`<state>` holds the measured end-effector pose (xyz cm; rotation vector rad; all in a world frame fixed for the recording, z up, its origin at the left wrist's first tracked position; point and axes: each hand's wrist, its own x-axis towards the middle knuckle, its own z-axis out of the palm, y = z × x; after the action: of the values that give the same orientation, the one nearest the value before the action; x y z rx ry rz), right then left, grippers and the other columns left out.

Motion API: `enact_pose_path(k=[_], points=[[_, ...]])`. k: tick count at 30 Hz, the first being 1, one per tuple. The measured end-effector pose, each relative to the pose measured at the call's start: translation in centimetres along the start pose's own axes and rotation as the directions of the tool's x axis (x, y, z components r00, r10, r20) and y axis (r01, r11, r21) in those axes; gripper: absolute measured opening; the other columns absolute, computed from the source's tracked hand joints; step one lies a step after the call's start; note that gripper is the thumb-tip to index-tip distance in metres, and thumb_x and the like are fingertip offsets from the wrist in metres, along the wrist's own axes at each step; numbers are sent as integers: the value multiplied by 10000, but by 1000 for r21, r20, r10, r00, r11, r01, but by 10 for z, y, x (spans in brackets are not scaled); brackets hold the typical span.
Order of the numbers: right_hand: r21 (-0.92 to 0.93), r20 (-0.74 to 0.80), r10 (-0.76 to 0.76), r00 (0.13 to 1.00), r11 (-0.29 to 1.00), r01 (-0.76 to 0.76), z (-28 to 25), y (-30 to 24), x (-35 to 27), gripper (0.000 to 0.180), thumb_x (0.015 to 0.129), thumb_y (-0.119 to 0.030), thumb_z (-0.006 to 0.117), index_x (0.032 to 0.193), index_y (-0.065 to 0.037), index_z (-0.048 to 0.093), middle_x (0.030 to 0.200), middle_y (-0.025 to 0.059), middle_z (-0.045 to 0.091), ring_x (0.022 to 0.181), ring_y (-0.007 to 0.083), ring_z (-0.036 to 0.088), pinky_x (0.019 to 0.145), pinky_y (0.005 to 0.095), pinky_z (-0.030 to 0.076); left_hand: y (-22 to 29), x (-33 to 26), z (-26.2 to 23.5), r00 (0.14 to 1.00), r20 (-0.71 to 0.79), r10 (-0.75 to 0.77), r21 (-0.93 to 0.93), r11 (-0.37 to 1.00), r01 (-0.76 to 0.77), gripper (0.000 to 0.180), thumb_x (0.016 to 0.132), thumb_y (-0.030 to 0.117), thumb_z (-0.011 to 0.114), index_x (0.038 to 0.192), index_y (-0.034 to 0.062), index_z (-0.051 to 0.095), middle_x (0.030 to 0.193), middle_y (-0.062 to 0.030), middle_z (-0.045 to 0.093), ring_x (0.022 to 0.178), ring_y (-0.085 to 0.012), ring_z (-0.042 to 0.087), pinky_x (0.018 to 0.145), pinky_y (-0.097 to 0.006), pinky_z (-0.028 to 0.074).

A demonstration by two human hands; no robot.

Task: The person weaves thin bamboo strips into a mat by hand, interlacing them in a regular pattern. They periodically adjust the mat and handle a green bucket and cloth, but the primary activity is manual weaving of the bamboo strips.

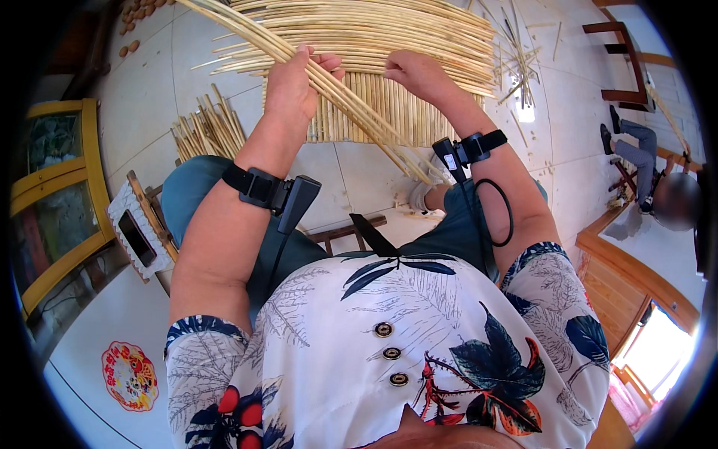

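Observation:
My left hand [292, 91] is wrapped round a loose bundle of long pale reed stalks [350, 112]. The bundle slants from the upper left down to the right, across a mat of similar stalks [359, 37] on the floor in front of me. In the mat's far part the stalks lie crosswise; nearer me, a row of stalks [420, 120] points toward my legs. Over the mat's right half is my right hand [419, 73], its fingers curled together. Whatever may be between those fingers is hidden.
Cut stalks [209, 127] are piled left of the mat, with loose scraps [517, 63] to its right. A phone [137, 238] lies on a white-covered seat by my left leg. Brown round objects [134, 46] sit far left. Another person [639, 153] sits far right.

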<state>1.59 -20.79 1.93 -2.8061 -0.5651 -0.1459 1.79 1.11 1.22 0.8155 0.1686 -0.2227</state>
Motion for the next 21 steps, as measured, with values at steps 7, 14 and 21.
enact_pose_path(k=[7,14,21], points=[[-286,29,14,999,958,-5,24,23,-16,170,725,-138,609,854,-60,531,836,122,554,787,313,575,637,403,478,-2,0,3,1000,-15,-27,23,999,27,223,920,165,398,967,-49,439,890,-208,555,790,-304,589,731,-457,529],[-318,32,-82,996,944,88,32,29,-13,106,735,-98,537,826,-45,534,821,124,562,746,317,576,614,406,477,-2,-1,2,999,-8,-39,60,997,39,243,916,174,420,946,-65,448,845,-192,557,734,-277,589,708,-432,538],[-340,68,-136,988,928,151,26,21,-13,120,734,-79,484,815,-14,545,784,143,582,735,322,581,623,406,479,-9,9,-8,998,57,-23,75,997,18,216,882,163,505,897,-52,487,713,-129,557,642,-232,577,662,-379,542]])
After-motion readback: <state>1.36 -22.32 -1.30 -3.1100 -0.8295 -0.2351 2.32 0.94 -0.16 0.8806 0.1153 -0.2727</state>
